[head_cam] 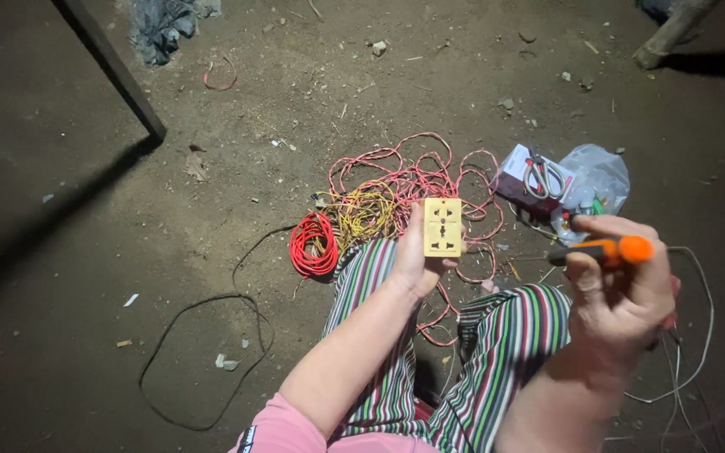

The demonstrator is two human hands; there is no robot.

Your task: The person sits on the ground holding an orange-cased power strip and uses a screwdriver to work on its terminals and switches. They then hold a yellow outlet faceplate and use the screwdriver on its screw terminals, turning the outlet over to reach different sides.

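Yellow socket plate (pixel 442 226) raised, orange screwdriver (pixel 602 250) gripped

Left hand (pixel 413 256) stretched out far, fingers clamped; right hand (pixel 623 289) raised near, on the right, fist curled tight.

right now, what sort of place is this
Probably a makeshift work spot on bare ground, outdoors or in a shed, lit from above. The dirt floor is littered with debris, tangled red wire lies loose, and the left hand holds a yellow socket plate, the right hand an orange screwdriver.
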